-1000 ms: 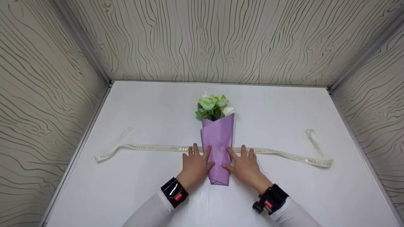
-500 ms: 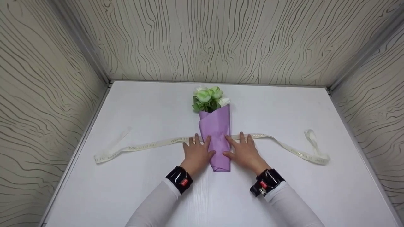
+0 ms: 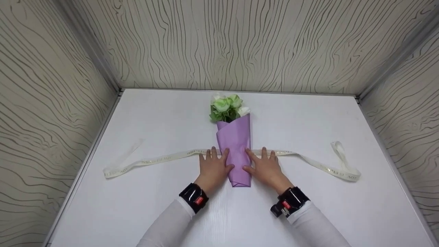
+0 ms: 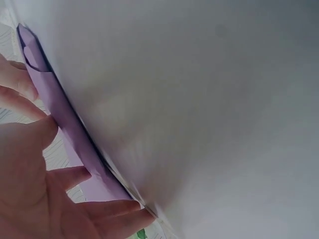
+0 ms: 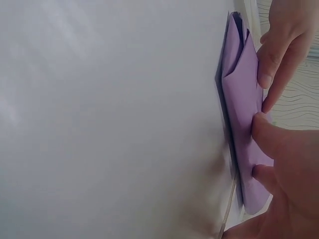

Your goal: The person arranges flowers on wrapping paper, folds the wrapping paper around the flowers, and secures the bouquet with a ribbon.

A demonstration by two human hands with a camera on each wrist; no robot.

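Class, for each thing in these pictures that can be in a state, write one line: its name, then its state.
Flowers: lying down, blooms sticking out of the wrapping paper.
Wrapping paper: rolled around the flowers, lying on the table.
Ribbon: untied, passing under the wrapping paper, ends loose.
Left hand: fingers spread, touching the paper.
Right hand: fingers spread, touching the paper.

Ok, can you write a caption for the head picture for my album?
Fingers touch a purple-wrapped bouquet lying across a ribbon on a white table.
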